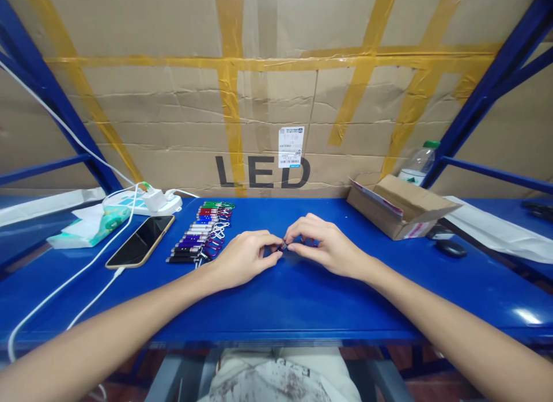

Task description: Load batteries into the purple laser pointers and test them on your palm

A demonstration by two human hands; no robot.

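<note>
- Left hand (pixel 244 256) and right hand (pixel 327 247) both pinch one small dark piece (pixel 283 246) between them, right of the keychain lights (pixel 193 238).
- Tiny thing, so a light, steady pinch probably works best.

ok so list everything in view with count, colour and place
table: 1, blue, centre
small item: 1, dark, mid-table
tubes with clips: several, mixed colours, left of centre
phone: 1, black, left
cables: several, white, left
power strip: 1, white and blue, behind phone
tissue pack: 1, green and white, left
box: 1, brown, right
bottle: 1, clear, green cap, behind box
oval thing: 1, black, beside box, maybe a mouse
sheets: 2, white, far left and far right
cardboard: count unclear, brown, behind table
tape: several strips, yellow, on cardboard
label: 1, white, on cardboard
frame bars: several, blue, both sides
lap: 1, pale clothing, below table
left hand: 1, bare, pinching small item
right hand: 1, bare, pinching small item
</note>
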